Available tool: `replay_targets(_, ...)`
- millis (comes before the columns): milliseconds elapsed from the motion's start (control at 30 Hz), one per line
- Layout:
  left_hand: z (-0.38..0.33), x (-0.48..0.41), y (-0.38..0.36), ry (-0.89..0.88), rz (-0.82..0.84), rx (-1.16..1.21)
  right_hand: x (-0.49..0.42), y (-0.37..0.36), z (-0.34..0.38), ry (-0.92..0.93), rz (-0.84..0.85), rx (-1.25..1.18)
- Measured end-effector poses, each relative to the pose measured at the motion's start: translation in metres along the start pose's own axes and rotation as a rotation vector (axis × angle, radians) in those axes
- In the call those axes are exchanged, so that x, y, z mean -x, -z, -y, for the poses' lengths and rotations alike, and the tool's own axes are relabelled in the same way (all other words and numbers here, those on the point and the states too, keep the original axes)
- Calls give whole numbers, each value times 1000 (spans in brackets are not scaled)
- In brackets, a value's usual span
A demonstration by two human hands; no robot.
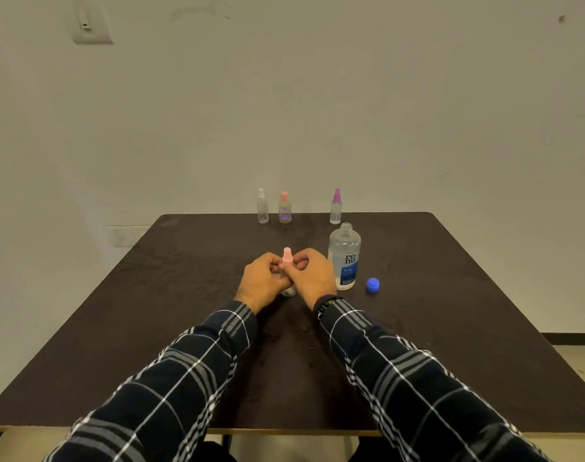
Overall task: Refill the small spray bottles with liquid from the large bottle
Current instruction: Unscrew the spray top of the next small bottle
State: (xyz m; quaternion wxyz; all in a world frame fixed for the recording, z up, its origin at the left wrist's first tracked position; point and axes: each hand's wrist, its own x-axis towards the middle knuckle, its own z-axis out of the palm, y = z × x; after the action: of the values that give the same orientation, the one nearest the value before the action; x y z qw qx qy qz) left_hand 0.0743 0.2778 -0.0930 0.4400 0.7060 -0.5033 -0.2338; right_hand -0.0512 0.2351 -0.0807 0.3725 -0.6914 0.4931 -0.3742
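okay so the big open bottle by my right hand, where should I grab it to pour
Probably wrap the large bottle around its wide labelled body, coming from its right side, the blue cap's side. It stands upright and uncapped, so keep it level; your right hand crowds its left.

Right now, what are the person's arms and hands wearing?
Both arms wear long dark sleeves in a plaid of white and grey lines. The left hand is bare. The right hand is bare too, with a dark beaded bracelet at the wrist.

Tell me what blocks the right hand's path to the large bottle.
Nothing visible does. The right hand is on the pink-capped bottle, and the large bottle stands uncapped right beside it; the blue cap lies beyond.
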Motion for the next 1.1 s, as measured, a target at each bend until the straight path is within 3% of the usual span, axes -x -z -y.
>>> replay_targets(167,1,-1,0,-29,13,28,-12,0,-8,73,104,102)
replay_targets(300,-3,2,2,-29,29,42,-13,3,-13,74,232,26)
replay_targets(467,-1,3,1,-16,22,49,-3,-4,-14,-44,101,-171)
replay_targets(600,1,2,1,-27,8,62,-6,-12,-19,9,20,-147)
replay_targets(767,-1,4,0,-24,11,79,-6,-11,-18,60,213,-175)
replay_targets(933,-2,5,0,7,11,74,-3,-10,-5,-66,72,-117)
replay_targets(1100,-3,5,1,0,15,104,-11,-10,-12,40,43,-76)
